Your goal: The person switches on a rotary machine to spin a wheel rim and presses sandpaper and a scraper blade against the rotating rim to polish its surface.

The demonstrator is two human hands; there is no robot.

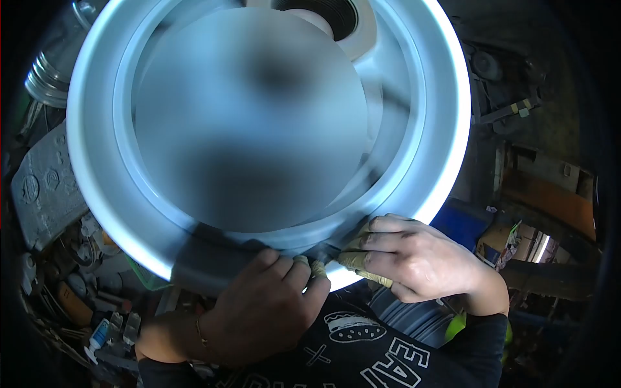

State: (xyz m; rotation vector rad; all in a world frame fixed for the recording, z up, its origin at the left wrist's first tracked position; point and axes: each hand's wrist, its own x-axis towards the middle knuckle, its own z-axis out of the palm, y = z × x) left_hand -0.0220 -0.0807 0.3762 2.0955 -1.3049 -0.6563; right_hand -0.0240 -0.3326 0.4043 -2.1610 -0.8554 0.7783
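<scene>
Head view. Landmark: large pale ring (440,129), broad smooth rim, filling the upper middle of the view; a blurred grey disc (252,123) covers most of its centre. At the top of the ring, inside the rim, a round collar (365,32) surrounds a dark, ribbed opening.

Left hand (275,301): at the ring's lower edge, back of hand up, fingers bent and close together, thumb near the fingertips. Whether anything is pinched cannot be told. Wrist carries a thin bracelet (199,328).

Right hand (417,258): at the ring's lower right edge, fingers curled toward the rim and toward the left hand; yellowish wraps (356,260) on the fingers. Fingertips partly in shadow; grip cannot be told. The two hands are near each other, apart.

Below the ring: dark shirt (336,355) with white lettering and a burger print; to the right of the print, grey ridged round item (414,317) and a yellow-green item (455,327).

Left of the ring: ribbed metallic part (48,81) at upper left, grey plate (48,184) with raised marks lower down, small bottle (99,335) at lower left.

Right of the ring: blue item (460,223) just beside the lower rim; orange-brown panel (550,204) farther out.
</scene>
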